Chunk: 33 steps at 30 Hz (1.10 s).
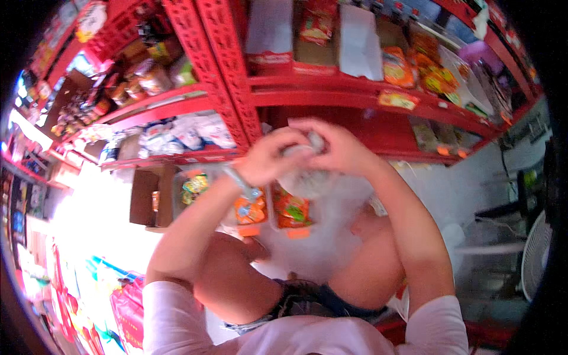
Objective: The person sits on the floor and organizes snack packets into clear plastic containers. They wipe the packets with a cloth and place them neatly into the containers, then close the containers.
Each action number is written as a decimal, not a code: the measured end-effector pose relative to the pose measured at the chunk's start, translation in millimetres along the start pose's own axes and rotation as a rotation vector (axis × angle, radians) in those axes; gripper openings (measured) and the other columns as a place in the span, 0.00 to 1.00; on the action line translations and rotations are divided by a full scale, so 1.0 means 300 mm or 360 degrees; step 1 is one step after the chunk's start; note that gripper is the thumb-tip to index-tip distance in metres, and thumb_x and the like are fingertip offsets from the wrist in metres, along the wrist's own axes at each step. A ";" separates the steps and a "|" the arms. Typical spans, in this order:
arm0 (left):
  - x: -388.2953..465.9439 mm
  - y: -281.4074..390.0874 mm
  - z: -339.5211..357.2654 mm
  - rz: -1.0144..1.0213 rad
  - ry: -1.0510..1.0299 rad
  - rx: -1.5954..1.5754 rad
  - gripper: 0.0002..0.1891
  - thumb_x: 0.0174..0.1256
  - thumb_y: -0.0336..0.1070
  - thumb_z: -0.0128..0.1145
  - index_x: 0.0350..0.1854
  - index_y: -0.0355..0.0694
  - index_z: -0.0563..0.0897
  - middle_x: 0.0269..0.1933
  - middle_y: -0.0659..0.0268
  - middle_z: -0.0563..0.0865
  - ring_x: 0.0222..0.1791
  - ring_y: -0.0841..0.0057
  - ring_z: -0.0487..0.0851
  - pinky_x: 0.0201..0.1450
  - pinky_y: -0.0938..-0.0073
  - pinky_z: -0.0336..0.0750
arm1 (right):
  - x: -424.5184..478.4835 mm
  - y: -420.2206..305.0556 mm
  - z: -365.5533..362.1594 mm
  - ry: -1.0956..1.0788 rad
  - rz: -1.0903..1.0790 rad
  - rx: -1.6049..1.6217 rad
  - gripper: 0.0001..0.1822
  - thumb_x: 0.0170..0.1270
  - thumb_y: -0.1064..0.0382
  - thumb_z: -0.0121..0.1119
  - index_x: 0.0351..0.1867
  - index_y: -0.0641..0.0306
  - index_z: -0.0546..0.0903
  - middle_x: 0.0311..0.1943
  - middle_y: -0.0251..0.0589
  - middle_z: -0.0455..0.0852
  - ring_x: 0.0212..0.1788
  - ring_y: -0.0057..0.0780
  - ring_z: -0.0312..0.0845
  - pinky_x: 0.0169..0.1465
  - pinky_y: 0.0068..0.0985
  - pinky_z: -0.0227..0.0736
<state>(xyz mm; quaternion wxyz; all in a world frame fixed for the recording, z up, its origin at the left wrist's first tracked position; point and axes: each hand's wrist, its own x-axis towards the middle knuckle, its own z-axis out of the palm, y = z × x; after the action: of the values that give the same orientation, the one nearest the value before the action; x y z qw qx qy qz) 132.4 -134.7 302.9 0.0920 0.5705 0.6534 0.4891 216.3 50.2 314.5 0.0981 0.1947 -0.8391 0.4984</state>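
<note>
Both my hands meet in front of the red metal shelf, gripping the gathered top of a whitish, translucent bag (309,183). My left hand (270,156), with a pale band (243,182) at its wrist, curls around one side. My right hand (345,148) holds the other side, its fingers bent over the top. Motion blur hides the fingertips, and I cannot tell what the bag contains. Below the hands, a clear plastic tub with orange and green packets (291,211) stands beside another with orange packets (250,211).
A third tub of yellow-green packets (194,187) and an open cardboard box (153,197) stand on the left. The red shelf edge (319,91) crosses ahead, with packaged goods and boxes above. White packages (184,133) fill a low shelf. A fan (536,262) stands at right.
</note>
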 end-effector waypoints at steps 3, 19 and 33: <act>0.031 -0.036 0.040 -0.0221 0.0226 -0.0172 0.17 0.57 0.45 0.64 0.36 0.37 0.75 0.37 0.61 0.76 0.38 0.70 0.76 0.45 0.69 0.71 | 0.018 -0.039 -0.019 0.0065 0.0492 -0.0218 0.24 0.49 0.58 0.68 0.48 0.63 0.78 0.40 0.45 0.83 0.41 0.28 0.80 0.46 0.30 0.74; -0.024 -0.081 -0.076 -0.0791 -0.0700 0.0147 0.27 0.54 0.54 0.65 0.47 0.36 0.80 0.38 0.63 0.85 0.40 0.78 0.80 0.43 0.76 0.73 | -0.024 -0.024 -0.079 0.0696 0.0678 0.0690 0.09 0.63 0.59 0.60 0.29 0.59 0.76 0.26 0.25 0.76 0.30 0.11 0.68 0.35 0.15 0.64; -0.066 -0.192 -0.169 -0.0570 -0.0100 0.0828 0.14 0.60 0.41 0.57 0.45 0.39 0.77 0.35 0.59 0.84 0.35 0.64 0.83 0.39 0.65 0.75 | -0.050 0.057 -0.197 0.0894 0.1044 0.0535 0.19 0.66 0.47 0.54 0.41 0.62 0.77 0.38 0.31 0.79 0.43 0.20 0.71 0.50 0.20 0.64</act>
<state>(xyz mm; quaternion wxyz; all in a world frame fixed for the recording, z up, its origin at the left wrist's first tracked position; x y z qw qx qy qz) 66.9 -170.9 276.8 0.0477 0.4657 0.8434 0.2636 220.8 112.7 324.1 0.1256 -0.2104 -0.7048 0.6657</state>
